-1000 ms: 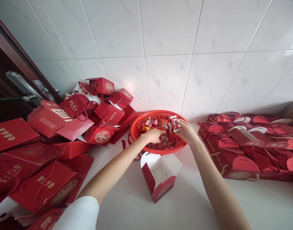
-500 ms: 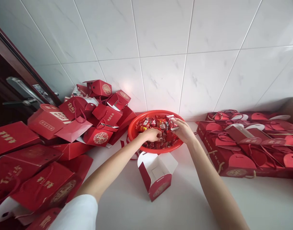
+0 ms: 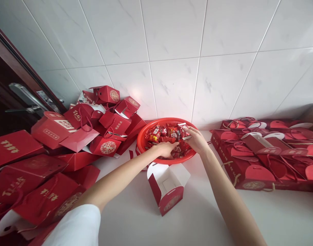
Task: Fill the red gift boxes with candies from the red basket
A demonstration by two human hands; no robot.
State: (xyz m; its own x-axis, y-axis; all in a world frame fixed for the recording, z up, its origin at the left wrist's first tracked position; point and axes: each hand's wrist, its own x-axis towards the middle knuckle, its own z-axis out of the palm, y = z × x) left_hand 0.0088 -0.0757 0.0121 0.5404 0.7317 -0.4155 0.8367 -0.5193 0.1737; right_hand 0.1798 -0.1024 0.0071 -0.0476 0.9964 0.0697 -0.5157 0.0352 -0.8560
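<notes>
A red plastic basket (image 3: 141,136) full of wrapped candies (image 3: 169,132) stands against the wall. My left hand (image 3: 167,149) reaches into its front part, thumb apart from the fingers, whose tips are hidden among the candies. At the basket's right side, my right hand (image 3: 196,139) is closed on a red and white candy packet (image 3: 182,130). Just in front of the basket sits a small red box (image 3: 171,201) with its white inside showing and its flaps up.
Red gift boxes (image 3: 110,123) lie in a loose pile on the left. More red boxes (image 3: 259,172) with cord handles stand in rows at the right. A door handle (image 3: 25,97) is at the far left, and a tiled wall (image 3: 174,89) rises behind.
My left hand has moved slightly right and down within the basket, uncovering candies behind it. My right hand stays nearly still with its packet.
</notes>
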